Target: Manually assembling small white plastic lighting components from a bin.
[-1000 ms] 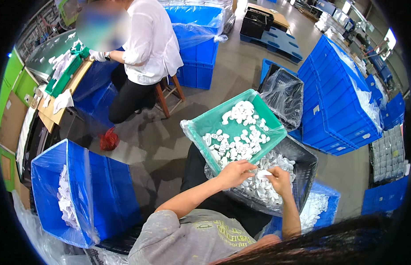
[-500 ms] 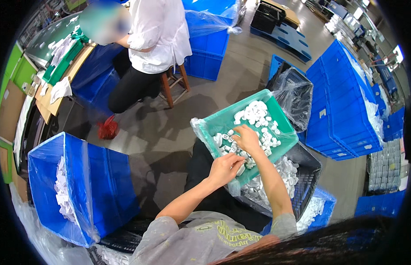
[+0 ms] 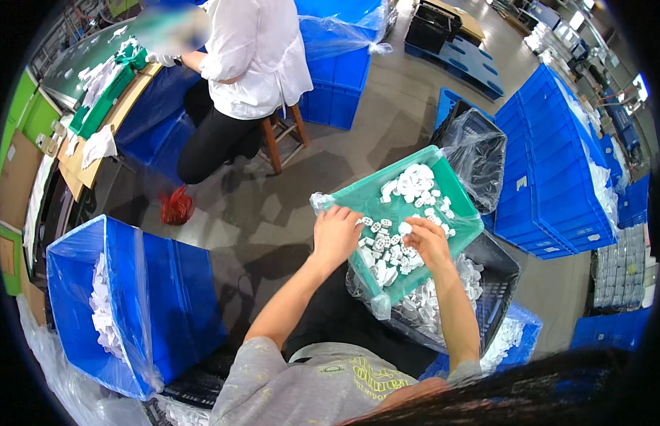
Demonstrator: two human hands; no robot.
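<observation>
A green plastic tray (image 3: 466,226) lined with clear film sits in front of me, with small white plastic parts (image 3: 394,248) heaped in it. Most are blocky pieces with dark openings; rounder, smooth white pieces (image 3: 417,183) lie toward the far side. My right hand (image 3: 431,245) is over the tray's near right part, its thumb and fingers pinching one small white plastic part (image 3: 405,228). At the tray's left rim my left hand (image 3: 336,233) reaches in with fingers stretched out, fingertips next to a few blocky parts. Nothing shows held in it.
Beneath the tray stands a black crate (image 3: 497,284) of clear-wrapped pieces. A blue bin (image 3: 177,298) with white scraps is at left. Large blue crates (image 3: 550,177) and a black lined basket (image 3: 473,160) stand right. A person in white (image 3: 255,57) sits on a wooden stool (image 3: 296,131) ahead.
My hands have moved apart: the left went up to the tray's left rim, the right came nearer and rightward with a white part. The seated person's arm has shifted.
</observation>
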